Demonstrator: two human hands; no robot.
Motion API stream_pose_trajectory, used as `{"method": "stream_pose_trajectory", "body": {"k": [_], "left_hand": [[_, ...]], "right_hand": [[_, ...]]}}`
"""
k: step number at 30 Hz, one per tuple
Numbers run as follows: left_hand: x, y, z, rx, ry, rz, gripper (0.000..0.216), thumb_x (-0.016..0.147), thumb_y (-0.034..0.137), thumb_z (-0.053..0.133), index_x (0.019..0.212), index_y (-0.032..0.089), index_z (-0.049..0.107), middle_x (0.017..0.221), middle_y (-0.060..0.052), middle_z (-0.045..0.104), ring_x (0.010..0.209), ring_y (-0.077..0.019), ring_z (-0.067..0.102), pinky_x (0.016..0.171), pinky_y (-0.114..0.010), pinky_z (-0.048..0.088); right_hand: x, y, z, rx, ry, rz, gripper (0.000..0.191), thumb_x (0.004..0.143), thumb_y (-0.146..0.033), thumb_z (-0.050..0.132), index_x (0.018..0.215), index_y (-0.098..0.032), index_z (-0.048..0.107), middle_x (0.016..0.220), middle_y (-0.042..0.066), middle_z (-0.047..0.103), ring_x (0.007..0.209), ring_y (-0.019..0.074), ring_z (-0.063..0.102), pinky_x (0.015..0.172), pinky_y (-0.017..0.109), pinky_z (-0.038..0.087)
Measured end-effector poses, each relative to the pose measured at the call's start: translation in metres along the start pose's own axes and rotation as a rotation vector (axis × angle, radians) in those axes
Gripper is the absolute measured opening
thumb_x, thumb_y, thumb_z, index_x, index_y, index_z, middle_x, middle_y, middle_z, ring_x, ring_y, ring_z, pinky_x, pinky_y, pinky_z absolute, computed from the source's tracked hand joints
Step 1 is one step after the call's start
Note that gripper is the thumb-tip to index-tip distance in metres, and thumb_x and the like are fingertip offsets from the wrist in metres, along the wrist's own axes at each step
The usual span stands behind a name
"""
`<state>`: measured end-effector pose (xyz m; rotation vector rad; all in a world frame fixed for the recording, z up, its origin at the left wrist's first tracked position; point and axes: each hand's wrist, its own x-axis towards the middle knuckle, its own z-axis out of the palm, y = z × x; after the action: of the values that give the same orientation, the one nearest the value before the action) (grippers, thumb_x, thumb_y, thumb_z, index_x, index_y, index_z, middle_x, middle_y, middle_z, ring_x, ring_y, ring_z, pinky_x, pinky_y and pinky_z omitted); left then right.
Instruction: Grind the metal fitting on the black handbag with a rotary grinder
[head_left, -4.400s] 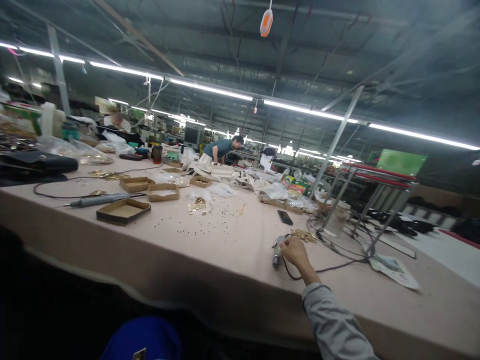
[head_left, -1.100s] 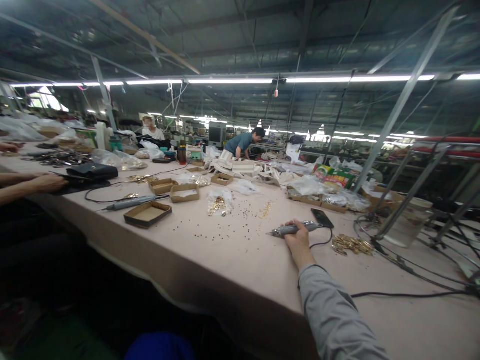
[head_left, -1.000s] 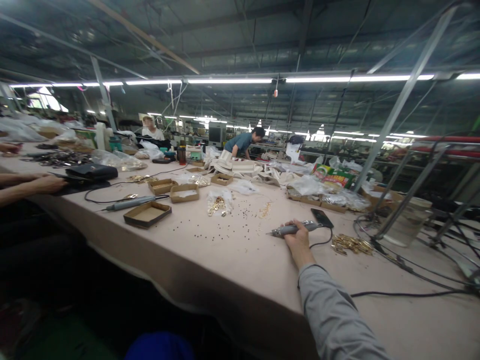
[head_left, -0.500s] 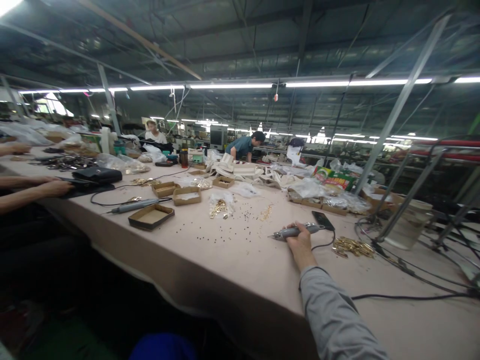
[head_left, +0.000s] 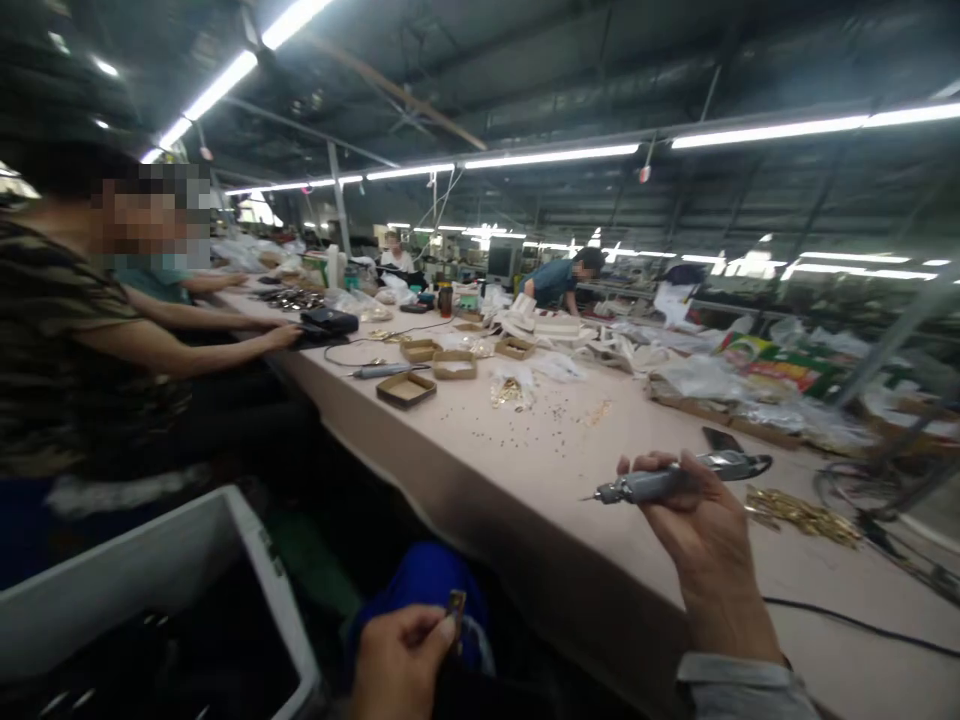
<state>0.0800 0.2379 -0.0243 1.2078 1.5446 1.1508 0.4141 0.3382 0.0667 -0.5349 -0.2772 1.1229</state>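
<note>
My right hand (head_left: 701, 515) is wrapped round a grey electric screwdriver (head_left: 651, 486), raised above the near side of the table. Its thin bit points left, touching nothing. Low in the view, in front of a blue-clad knee, my left hand (head_left: 405, 655) pinches a small brass-coloured metal piece (head_left: 456, 603) between thumb and fingers; its exact kind is unclear. Tiny dark screws (head_left: 551, 415) lie scattered on the tabletop. Beyond my right wrist is a pile of gold-coloured metal fittings (head_left: 806, 512). More gold fittings (head_left: 511, 392) sit in a clear plastic bag.
A second grey screwdriver (head_left: 382, 370) lies near several cardboard trays (head_left: 406, 390). At left, a co-worker (head_left: 82, 330) handles a black bag (head_left: 328, 322). A white crate (head_left: 259, 560) stands at lower left, and a cable (head_left: 862, 628) crosses the table at right.
My view has turned left, bringing the co-worker and crate into sight. My right hand has lifted the screwdriver toward me. My left hand has come into view with the metal piece.
</note>
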Motion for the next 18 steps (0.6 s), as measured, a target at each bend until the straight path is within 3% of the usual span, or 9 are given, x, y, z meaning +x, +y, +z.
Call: {"method": "stream_pose_trajectory", "body": {"k": [4, 8, 12, 18], "left_hand": [[-0.022, 0.014, 0.008, -0.002, -0.009, 0.007, 0.03, 0.077, 0.041, 0.067, 0.071, 0.015, 0.081, 0.071, -0.01, 0.078, 0.071, -0.0264, 0.073, 0.067, -0.031, 0.052], [-0.044, 0.023, 0.017, -0.067, -0.005, 0.005, 0.028, 0.079, 0.038, 0.067, 0.077, 0.014, 0.081, 0.075, -0.011, 0.079, 0.071, -0.0258, 0.074, 0.064, -0.03, 0.052], [-0.053, 0.023, 0.018, -0.08, 0.004, 0.022, 0.025, 0.079, 0.034, 0.067, 0.077, 0.014, 0.08, 0.074, -0.011, 0.079, 0.07, -0.0254, 0.074, 0.063, -0.03, 0.052], [-0.058, 0.027, 0.014, -0.037, 0.017, 0.04, 0.023, 0.08, 0.031, 0.065, 0.073, 0.014, 0.078, 0.072, -0.01, 0.078, 0.069, -0.0248, 0.073, 0.063, -0.03, 0.05]], "right_hand": [[-0.07, 0.03, 0.006, -0.057, 0.037, 0.087, 0.009, 0.087, -0.021, 0.07, 0.085, -0.019, 0.061, 0.085, 0.0, 0.062, 0.08, 0.0164, 0.066, 0.094, 0.052, 0.062], [-0.115, 0.056, 0.004, -0.111, -0.036, 0.112, 0.016, 0.083, -0.022, 0.078, 0.085, -0.02, 0.062, 0.086, -0.002, 0.062, 0.079, 0.0153, 0.065, 0.093, 0.047, 0.064], [-0.14, 0.067, 0.009, -0.136, -0.076, 0.103, 0.015, 0.083, -0.022, 0.08, 0.084, -0.018, 0.066, 0.087, -0.001, 0.061, 0.081, 0.0147, 0.064, 0.09, 0.042, 0.065], [-0.152, 0.075, 0.015, -0.19, -0.118, 0.097, 0.015, 0.084, -0.023, 0.082, 0.086, -0.02, 0.068, 0.089, -0.001, 0.062, 0.084, 0.0147, 0.066, 0.091, 0.039, 0.065]]}}
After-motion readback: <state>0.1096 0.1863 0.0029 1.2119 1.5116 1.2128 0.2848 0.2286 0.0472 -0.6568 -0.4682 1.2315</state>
